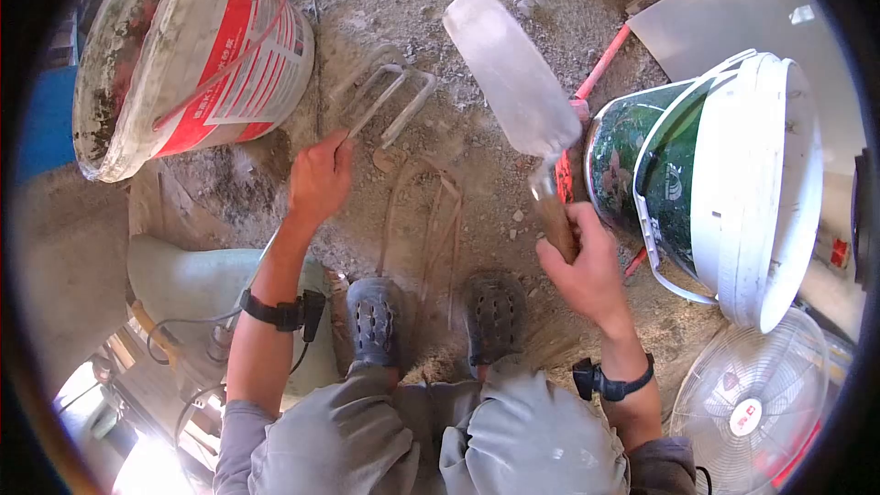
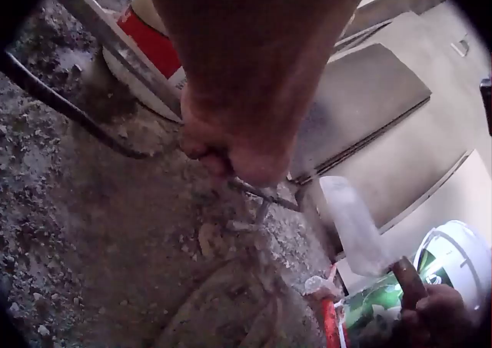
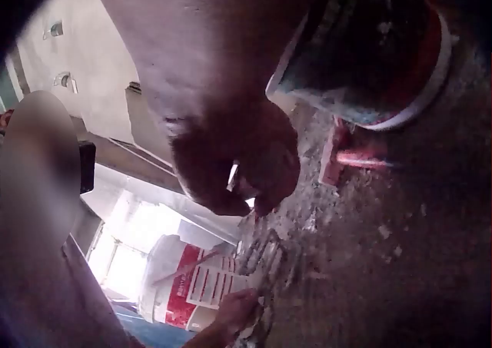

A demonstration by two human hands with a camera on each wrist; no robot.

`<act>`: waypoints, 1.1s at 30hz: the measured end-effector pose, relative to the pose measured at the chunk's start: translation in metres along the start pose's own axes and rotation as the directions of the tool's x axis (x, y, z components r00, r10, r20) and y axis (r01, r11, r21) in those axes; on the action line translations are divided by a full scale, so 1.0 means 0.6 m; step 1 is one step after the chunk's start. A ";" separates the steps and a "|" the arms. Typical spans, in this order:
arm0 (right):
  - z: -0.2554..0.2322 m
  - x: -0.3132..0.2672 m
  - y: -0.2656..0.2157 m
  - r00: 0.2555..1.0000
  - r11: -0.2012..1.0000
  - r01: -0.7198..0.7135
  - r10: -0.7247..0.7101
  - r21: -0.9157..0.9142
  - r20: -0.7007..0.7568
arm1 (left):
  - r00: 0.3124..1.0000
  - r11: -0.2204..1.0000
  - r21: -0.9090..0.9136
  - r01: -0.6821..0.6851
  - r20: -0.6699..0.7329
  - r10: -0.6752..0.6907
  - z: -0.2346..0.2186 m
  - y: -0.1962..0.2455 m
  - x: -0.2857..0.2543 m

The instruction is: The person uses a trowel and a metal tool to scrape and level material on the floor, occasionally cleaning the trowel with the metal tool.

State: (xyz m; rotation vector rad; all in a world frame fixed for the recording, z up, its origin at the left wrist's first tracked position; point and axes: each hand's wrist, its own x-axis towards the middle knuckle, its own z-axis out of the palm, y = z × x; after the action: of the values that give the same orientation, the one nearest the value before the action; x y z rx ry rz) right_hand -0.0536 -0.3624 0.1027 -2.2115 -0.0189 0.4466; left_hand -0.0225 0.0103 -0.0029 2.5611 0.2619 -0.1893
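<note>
My left hand grips the shaft of a metal mixing paddle, whose bent-rod head points up and away over the dirt floor. In my right hand is the wooden handle of a trowel; the fingers curl round it. The trowel's long, round-cornered blade points away and left, apart from the paddle. In the left wrist view the trowel blade shows beyond my left hand. My own right hand hides most of the trowel in the right wrist view.
A mortar-stained white bucket with a red label leans at the far left. At the right, a green bucket has white buckets nested on it. A fan stands near right. Red pipe lies by grey boards. My shoes are below.
</note>
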 end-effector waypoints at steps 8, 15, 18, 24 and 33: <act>0.043 0.051 -0.033 0.989 0.875 -0.084 0.016 0.476 0.144 | 0.995 0.995 -0.033 -0.092 -0.040 0.091 0.001 -0.007 0.004; 0.101 0.080 -0.070 0.951 0.793 -0.296 0.190 0.533 0.245 | 0.996 0.996 -0.032 -0.089 -0.006 0.088 -0.004 -0.015 0.005; 0.156 0.075 -0.059 0.982 0.907 -0.051 -0.030 0.419 0.186 | 0.991 0.991 0.072 -0.112 0.081 0.106 -0.027 -0.023 -0.005; 0.226 0.072 -0.119 0.958 0.898 -0.049 -0.081 0.437 0.274 | 0.985 0.968 0.202 -0.151 0.116 0.130 -0.032 -0.072 -0.043; 0.259 0.090 -0.108 0.956 0.755 -0.188 -0.006 0.628 0.294 | 0.992 0.979 0.164 -0.121 0.046 0.114 -0.025 -0.053 -0.040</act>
State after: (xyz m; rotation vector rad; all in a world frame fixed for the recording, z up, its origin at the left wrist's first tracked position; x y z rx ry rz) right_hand -0.0442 -0.1949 0.0471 -1.4458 0.0857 0.7000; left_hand -0.0517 0.0412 -0.0024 2.7265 0.0831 -0.2212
